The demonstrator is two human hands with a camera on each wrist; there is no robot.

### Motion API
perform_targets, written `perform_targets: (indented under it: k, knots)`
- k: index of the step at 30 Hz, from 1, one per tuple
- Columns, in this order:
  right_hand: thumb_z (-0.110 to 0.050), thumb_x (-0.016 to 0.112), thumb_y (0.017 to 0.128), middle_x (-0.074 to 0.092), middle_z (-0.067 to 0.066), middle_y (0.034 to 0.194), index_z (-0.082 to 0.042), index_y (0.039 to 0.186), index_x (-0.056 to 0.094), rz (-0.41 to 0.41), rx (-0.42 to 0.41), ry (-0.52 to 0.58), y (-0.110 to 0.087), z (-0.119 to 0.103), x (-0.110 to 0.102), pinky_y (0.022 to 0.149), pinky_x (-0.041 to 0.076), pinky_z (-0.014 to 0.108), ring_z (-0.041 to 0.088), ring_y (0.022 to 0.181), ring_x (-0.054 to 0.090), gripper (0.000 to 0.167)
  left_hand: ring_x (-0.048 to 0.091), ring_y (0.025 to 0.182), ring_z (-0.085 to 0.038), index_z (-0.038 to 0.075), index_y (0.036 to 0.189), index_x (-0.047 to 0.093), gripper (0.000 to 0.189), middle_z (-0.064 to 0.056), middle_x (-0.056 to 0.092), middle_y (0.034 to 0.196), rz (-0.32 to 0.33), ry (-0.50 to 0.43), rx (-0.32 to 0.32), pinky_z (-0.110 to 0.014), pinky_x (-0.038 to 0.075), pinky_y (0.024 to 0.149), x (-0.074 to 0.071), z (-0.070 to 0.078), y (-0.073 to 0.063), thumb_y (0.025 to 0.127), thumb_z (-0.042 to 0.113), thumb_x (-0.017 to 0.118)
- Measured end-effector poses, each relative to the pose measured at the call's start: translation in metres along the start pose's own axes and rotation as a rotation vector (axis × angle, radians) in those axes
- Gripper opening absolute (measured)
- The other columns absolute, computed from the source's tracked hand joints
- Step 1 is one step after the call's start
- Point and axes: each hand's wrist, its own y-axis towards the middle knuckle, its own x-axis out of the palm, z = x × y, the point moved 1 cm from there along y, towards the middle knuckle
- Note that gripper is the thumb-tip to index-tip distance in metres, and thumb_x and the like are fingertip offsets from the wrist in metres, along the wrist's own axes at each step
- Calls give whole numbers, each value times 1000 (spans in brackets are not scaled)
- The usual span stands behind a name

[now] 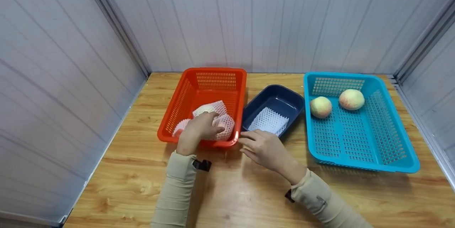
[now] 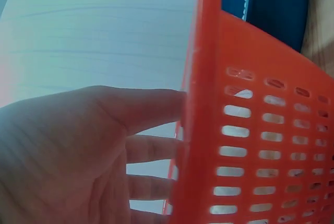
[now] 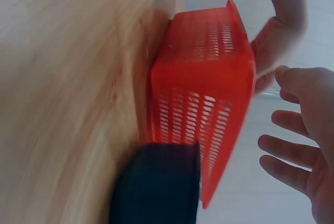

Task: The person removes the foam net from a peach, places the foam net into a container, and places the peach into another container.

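My left hand (image 1: 202,127) reaches over the front rim of a red plastic basket (image 1: 242,89), its fingers extended over the peaches inside. In the left wrist view the fingertips are hidden behind the basket wall. Around that hand lie a peach in white foam net (image 1: 209,108), another netted peach (image 1: 225,127) by the right wall and a pinkish netted one (image 1: 180,127) at the left. Just outside the basket's front right corner hovers my right hand (image 1: 265,148), fingers loosely spread and holding nothing. Close to it, a white foam net sleeve (image 1: 269,121) lies in a dark blue tray (image 1: 292,97).
Two bare peaches, one smaller (image 1: 320,107) and one larger (image 1: 352,99), sit at the back of a blue basket (image 1: 394,114) on the right. The wooden table (image 1: 135,182) is bounded by pale panels (image 1: 263,22) at the back and sides.
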Motion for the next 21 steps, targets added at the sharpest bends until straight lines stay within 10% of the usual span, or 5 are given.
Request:
perform_targets:
  k: [13,21]
  knots:
    - [-12,74,85,71,9,101,-9,97,75,39,-21,10,8,-2,32,73,54,34,23,85,66,13,59,102,-25,3,128,60,53,-13,63,121,-74,-32,-8,-42,47,91,-9,6,12,87,34,72]
    - [-8,70,86,71,9,102,-8,99,75,51,-17,12,8,-5,38,74,55,34,23,85,66,14,53,89,-25,2,121,57,59,-11,60,106,-189,12,-237,-43,48,86,-14,10,19,81,41,76]
